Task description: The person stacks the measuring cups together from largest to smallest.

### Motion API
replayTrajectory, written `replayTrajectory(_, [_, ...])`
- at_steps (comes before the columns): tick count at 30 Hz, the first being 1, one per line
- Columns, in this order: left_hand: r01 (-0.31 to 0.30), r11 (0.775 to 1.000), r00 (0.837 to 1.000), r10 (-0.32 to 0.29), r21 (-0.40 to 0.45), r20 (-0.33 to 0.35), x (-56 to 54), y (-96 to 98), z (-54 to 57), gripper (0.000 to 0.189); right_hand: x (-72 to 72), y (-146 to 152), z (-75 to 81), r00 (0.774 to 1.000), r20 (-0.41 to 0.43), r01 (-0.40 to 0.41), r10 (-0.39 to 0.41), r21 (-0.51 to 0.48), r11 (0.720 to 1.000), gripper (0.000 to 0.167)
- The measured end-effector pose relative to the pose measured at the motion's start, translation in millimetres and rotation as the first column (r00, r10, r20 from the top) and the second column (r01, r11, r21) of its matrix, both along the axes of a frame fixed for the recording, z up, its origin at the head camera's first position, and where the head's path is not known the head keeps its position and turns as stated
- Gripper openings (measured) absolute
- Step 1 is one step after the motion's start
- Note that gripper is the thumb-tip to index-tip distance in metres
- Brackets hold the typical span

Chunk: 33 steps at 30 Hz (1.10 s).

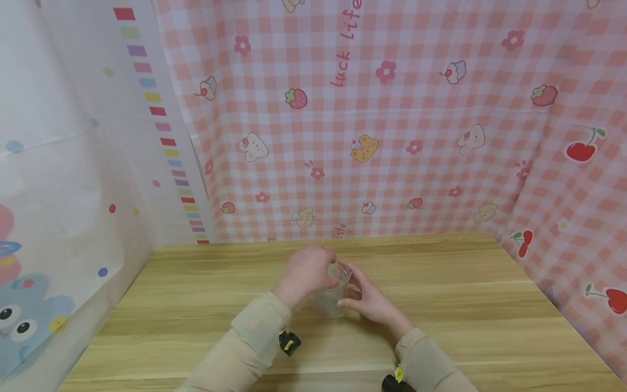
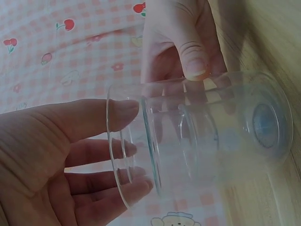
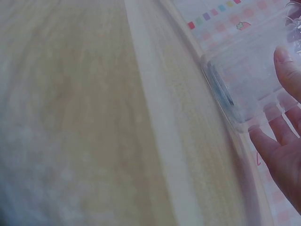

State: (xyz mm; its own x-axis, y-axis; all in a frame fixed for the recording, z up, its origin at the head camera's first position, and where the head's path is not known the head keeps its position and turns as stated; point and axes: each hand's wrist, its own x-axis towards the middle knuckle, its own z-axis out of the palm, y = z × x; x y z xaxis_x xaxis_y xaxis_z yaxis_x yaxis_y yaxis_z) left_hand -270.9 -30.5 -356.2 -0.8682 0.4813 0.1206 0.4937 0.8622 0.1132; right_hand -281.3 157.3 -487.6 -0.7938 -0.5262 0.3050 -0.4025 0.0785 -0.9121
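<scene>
A clear cup [image 1: 329, 303] stands on the wooden table between both hands. In the left wrist view, several rings show inside the see-through cup [image 2: 230, 141], as if smaller clear pieces are nested in it; how many cannot be told. My left hand [image 1: 307, 272] comes from above, thumb and fingers bent at the mouth, gripping near the rim. Their tips show through the clear wall. With thumb and fingers spread round the side, my right hand [image 1: 371, 298] holds the cup, also seen at the edge of the right wrist view, where that hand [image 3: 284, 155] touches the wall.
The wooden table [image 1: 441, 305] spreads round the hands. A pink checked cloth [image 1: 343, 136] hangs behind it, with another patterned cloth on the right and a white one [image 1: 73, 136] on the left. Small black cameras [image 1: 290, 343] sit on both wrists.
</scene>
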Motion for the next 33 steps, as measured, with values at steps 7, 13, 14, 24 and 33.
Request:
replayTrajectory(7, [-0.016,0.999,0.999,0.017,-0.03,0.033,-0.4,2.2,1.4,0.04,0.4,-0.7,0.1,1.0,-0.003,0.004,-0.004,-0.004,1.0,0.089])
replayTrajectory(13, [-0.017,0.999,0.999,0.018,-0.033,0.047,-1.1,2.6,1.7,0.038,0.6,-0.5,0.0,1.0,0.002,0.005,-0.005,-0.013,1.0,0.088])
replayTrajectory(14, [-0.016,0.999,0.999,0.018,-0.032,0.048,-1.1,2.7,1.8,0.038,0.6,-0.6,-0.1,1.0,0.001,0.004,-0.004,-0.015,1.0,0.088])
replayTrajectory(24, [-0.017,0.999,0.998,0.019,-0.044,0.052,-1.8,5.6,2.3,0.033,-0.1,-0.6,-1.3,1.0,-0.006,-0.01,0.01,-0.039,0.999,0.089])
replayTrajectory(33, [-0.027,0.997,0.998,0.032,-0.075,0.058,-1.8,9.7,3.4,0.027,-1.3,-1.8,-2.2,1.0,-0.02,-0.016,0.015,-0.052,0.999,0.087])
